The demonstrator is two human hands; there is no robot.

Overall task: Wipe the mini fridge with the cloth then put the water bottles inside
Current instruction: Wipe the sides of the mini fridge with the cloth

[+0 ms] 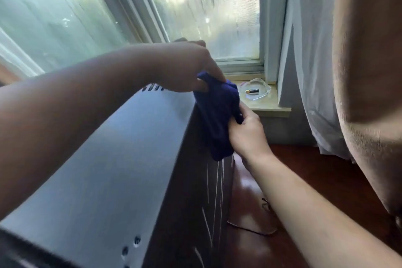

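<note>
While the dark blue cloth (pixel 217 119) is held bunched at the far right corner of the mini fridge (pixel 104 159), both hands are closed on it. The left hand (pixel 182 67) is pinched shut over the cloth's upper fold, above the fridge top; the right hand (pixel 248 132) is clenched on the cloth's lower edge, just off the fridge's right side. The cloth is draped over the top edge of the fridge and hangs against its dark side wall.

No water bottles can be seen, and the fridge door is not in view, so the wiping stage is judged to be the one in hand.

Several risks can be named. With the cloth wadded rather than spread, only a narrow strip of the fridge would be cleaned per pass, and patches could be missed. A loose battery (pixel 252 91) and a clear plastic wrapper (pixel 261 85) lie on the windowsill (pixel 269 106) just beyond the fridge's corner; these could be swept off by a wide stroke. The curtain (pixel 315 72), hanging right of the fridge, could be snagged by the right elbow. A cord (pixel 250 229) lying on the floor beside the fridge could be caught if the side wall is wiped low down.
</note>
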